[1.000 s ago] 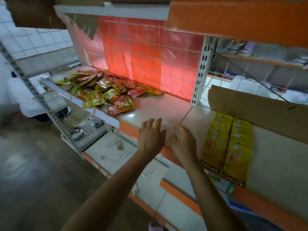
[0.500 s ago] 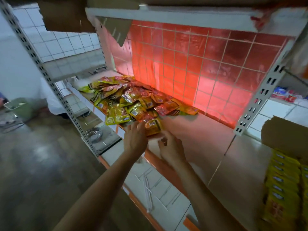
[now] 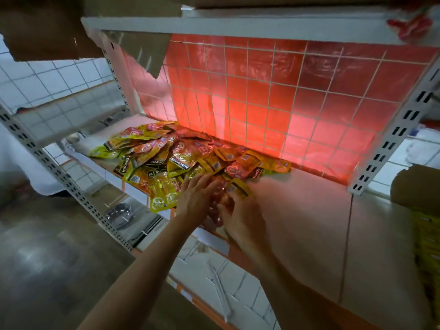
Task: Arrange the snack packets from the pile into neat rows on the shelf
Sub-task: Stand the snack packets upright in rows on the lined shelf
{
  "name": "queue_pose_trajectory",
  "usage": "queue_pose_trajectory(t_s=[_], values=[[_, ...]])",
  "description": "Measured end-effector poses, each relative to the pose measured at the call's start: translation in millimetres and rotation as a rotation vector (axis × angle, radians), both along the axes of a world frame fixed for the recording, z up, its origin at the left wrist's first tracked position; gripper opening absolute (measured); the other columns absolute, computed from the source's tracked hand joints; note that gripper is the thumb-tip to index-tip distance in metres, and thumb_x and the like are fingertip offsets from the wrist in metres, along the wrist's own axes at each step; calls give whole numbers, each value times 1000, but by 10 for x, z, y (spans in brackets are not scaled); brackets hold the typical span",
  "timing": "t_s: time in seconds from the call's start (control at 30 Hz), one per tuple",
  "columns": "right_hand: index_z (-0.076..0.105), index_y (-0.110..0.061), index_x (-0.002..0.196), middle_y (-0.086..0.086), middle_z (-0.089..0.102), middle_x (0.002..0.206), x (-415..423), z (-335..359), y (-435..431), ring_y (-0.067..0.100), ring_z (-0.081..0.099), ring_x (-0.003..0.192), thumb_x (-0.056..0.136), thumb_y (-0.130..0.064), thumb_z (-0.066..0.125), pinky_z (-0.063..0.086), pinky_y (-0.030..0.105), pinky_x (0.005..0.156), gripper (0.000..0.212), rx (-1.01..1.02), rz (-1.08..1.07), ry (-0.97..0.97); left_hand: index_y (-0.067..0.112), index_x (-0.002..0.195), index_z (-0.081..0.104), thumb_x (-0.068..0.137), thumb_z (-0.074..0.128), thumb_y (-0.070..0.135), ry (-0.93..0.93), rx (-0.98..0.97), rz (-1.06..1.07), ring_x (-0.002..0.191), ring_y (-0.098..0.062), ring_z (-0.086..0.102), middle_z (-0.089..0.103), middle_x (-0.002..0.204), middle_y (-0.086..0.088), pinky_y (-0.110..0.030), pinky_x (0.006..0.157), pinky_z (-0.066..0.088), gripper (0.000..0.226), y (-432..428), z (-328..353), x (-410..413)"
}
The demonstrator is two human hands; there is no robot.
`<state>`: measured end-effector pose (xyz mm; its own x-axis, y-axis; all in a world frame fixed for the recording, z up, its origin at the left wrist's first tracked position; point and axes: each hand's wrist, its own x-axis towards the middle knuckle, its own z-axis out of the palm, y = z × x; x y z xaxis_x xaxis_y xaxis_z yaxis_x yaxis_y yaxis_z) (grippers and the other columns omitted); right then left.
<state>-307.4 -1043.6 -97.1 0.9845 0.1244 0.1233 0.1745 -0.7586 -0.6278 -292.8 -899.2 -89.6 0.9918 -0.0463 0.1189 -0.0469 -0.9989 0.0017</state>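
A loose pile of yellow and red snack packets lies on the left part of the pale shelf, against the red tiled back wall. Both my hands are at the pile's near right edge. My left hand lies with straight fingers on top of the front packets. Close beside it, my right hand has curled fingers on a red packet between the two hands. The grip itself is blurred. Neat rows of yellow packets show at the far right edge of the shelf.
A brown cardboard box stands at the right above the rows. A perforated white upright divides the shelf bays, and another upright slants at the left. A steel bowl sits on the lower shelf. An upper shelf hangs overhead.
My view and both hands have swung left from the arranged yellow rows to the pile. The hands have reached forward and now touch the front packets.
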Motion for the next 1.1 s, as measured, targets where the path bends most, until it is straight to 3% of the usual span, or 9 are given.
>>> queue_pose_trajectory(t_s=[0.1, 0.23, 0.47, 0.57, 0.67, 0.8, 0.93, 1.03, 1.1], values=[[44, -36, 127, 8, 45, 129, -13, 27, 83, 29, 44, 115, 77, -62, 60, 43, 37, 85, 58, -113, -135, 41, 35, 139, 42, 90, 54, 36, -49, -40, -22, 139, -21, 24, 35, 149, 6, -40, 112, 19, 50, 4, -35, 20], [39, -23, 125, 10, 45, 125, -9, 59, 113, 30, 43, 113, 73, -64, 62, 40, 39, 86, 71, -222, -203, 89, 36, 129, 53, 86, 61, 33, -140, -105, -46, 130, -22, 37, 49, 136, 9, -39, 99, 32, 45, 24, -52, -31], [37, -17, 129, 10, 49, 127, -87, 152, 93, 32, 44, 117, 82, -25, 56, 39, 42, 88, 51, -288, -245, 152, 36, 125, 57, 96, 45, 37, -156, -188, -133, 127, -18, 42, 54, 134, 15, -36, 96, 31, 31, 42, 33, -7], [43, -14, 127, 11, 57, 121, -124, 176, 5, 33, 54, 112, 91, -18, 47, 44, 40, 86, 37, -140, -295, 109, 29, 121, 62, 96, 48, 34, -224, -249, -176, 116, -26, 52, 62, 124, 7, -37, 88, 35, 29, -48, 147, -34], [50, -11, 125, 17, 64, 115, -178, 193, -210, 37, 58, 105, 90, -10, 48, 45, 36, 80, 35, 194, -366, 91, 14, 109, 68, 94, 54, 17, -351, -400, -203, 89, -38, 60, 69, 99, -10, -42, 68, 46, 21, -178, 284, -71], [59, -13, 117, 11, 66, 107, -285, 250, -450, 26, 60, 90, 84, -7, 55, 51, 35, 79, 34, 509, -472, 84, 2, 91, 64, 96, 50, 16, -373, -650, -217, 70, -39, 59, 65, 78, -20, -40, 56, 40, 20, -443, 393, -102], [61, -15, 112, 6, 67, 99, -421, 299, -679, 23, 63, 88, 78, 0, 60, 54, 34, 72, 38, 695, -518, 56, 7, 78, 54, 98, 47, 16, -146, -1001, -182, 67, -37, 56, 60, 72, -21, -34, 58, 33, 24, -767, 412, -141], [60, -19, 104, -2, 68, 90, -555, 335, -893, 17, 65, 80, 72, 5, 66, 55, 31, 61, 41, 772, -543, 20, 14, 71, 54, 99, 47, 20, 115, -1341, -55, 68, -24, 52, 56, 70, -8, -34, 65, 39, 30, -1031, 456, -203], [58, -23, 102, -6, 66, 89, -651, 357, -1044, 12, 65, 78, 73, 6, 68, 55, 28, 57, 43, 800, -551, -2, 17, 74, 60, 99, 47, 20, 243, -1486, -2, 78, -23, 56, 60, 75, -6, -40, 72, 48, 28, -1211, 471, -261]])
